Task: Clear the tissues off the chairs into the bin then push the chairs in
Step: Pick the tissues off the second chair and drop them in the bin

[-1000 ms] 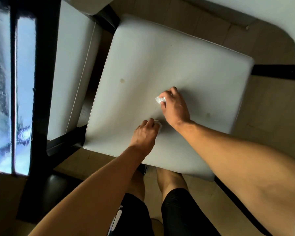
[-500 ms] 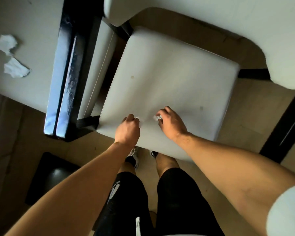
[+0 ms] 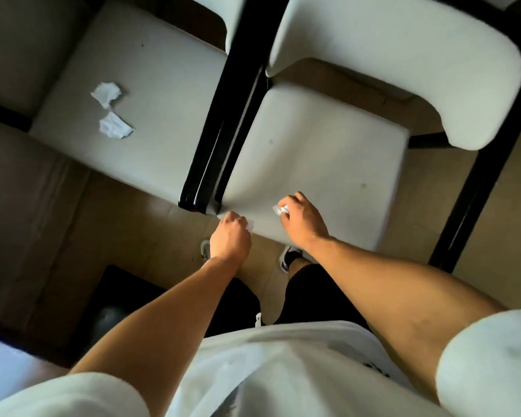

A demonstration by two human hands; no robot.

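Two pale cushioned chairs with black frames stand side by side. Over the front edge of the right chair seat, my right hand grips a crumpled white tissue. My left hand is just off the seat's front left corner, fingers curled round another tissue scrap. On the left chair seat lie two torn white tissue pieces, one farther back and one nearer me. A black bin sits on the floor at my lower left.
The chairs' black arm frames run between the two seats. The right chair's curved backrest arcs across the top right, with a black leg at right. Tan tiled floor lies in front of the chairs, with my feet beside the right seat.
Both hands have drawn back from the middle of the right seat to its front edge, each still holding a tissue. My view has swung left, bringing the left chair and its tissues into sight.
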